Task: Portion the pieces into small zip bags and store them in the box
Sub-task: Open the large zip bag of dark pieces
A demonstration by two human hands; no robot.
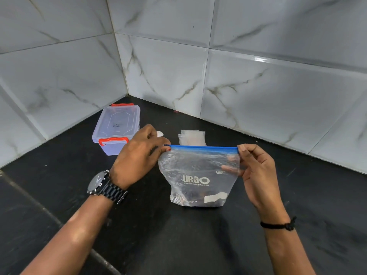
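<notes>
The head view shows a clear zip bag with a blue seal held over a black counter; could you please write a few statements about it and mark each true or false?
1. Both hands hold the clear zip bag with the blue seal, the left hand and right hand pinching opposite ends of the seal. True.
2. The clear plastic box with red latches has its lid off. False: the lid is on.
3. A stack of small clear zip bags lies on the black counter behind the big bag. True.
4. The box stands to the right of the big bag. False: it stands to the left.
</notes>
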